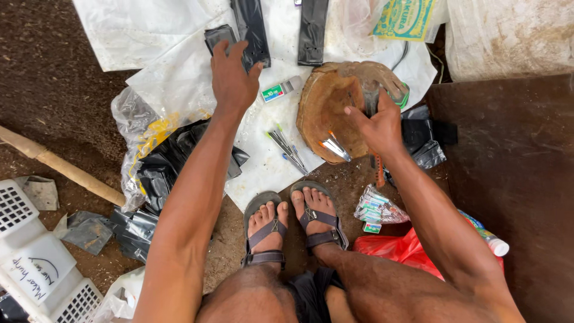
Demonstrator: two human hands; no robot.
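- Counts: two hands, two sandalled feet (pixel 293 224), one round wood block (pixel 335 107), three black plastic strips at 12 o'clock, one small green-and-white box (pixel 281 90), one loose bunch of thin metal blades (pixel 288 149) on the white sheet (pixel 179 78), one clear packet of small boxes (pixel 376 209) at 4 o'clock of the feet.
- Left hand (pixel 230 75) is reaching out to 11 o'clock, fingers spread and only slightly curled, fingertips pressing on the left black strip (pixel 222 36); middle black strip (pixel 252 30) is lying just beside the index finger. Not gripping anything, just touching.
- Left strip's visible part is short, mostly hidden under the fingers; axis hard to tell. Middle strip and right black strip (pixel 313 30) are running long axis 12-to-6, nearly parallel, well apart from each other.
- Right hand (pixel 376 122) is sitting over the block's right edge, fingers closed around a dark object (pixel 375 98); cannot tell what it is. Thumb is pointing toward 10 o'clock.
- Two thin shiny blades (pixel 335 146) are lying on the block just beside the right thumb, long axis running 10-to-4.
- Loose blade bunch is lying 11-to-5, between block and left forearm.
- Black bag pile (pixel 161 161) is lying at 9 o'clock, under the left forearm.
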